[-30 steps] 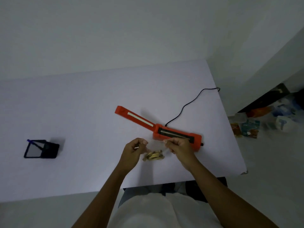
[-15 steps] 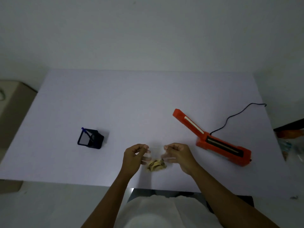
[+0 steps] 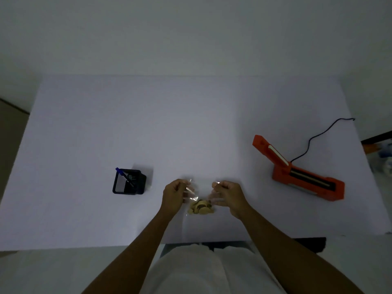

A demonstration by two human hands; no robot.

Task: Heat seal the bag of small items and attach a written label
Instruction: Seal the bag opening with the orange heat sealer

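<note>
While the head camera looks down, two bare hands hold a clear plastic bag [image 3: 200, 193] just above the near part of the white table [image 3: 148, 128]. The left hand [image 3: 175, 196] is curled tight and pinches the left top corner of the bag. The right hand [image 3: 228, 195] is curled too and pinches the right top corner. The bag hangs between them, and its top edge looks pulled wide. Down at the bottom of the bag sits a little heap of small tan items [image 3: 201, 207]; they are too small to tell what they are.

To the right, well apart from the hands, lies an orange heat sealer [image 3: 301, 175] with its arm lifted up. A black cord [image 3: 314, 139] runs from it toward the far right edge of the table.

To the left of the hands stands a black pen holder [image 3: 129, 184] with a blue pen [image 3: 124, 176] leaning inside it.
</note>
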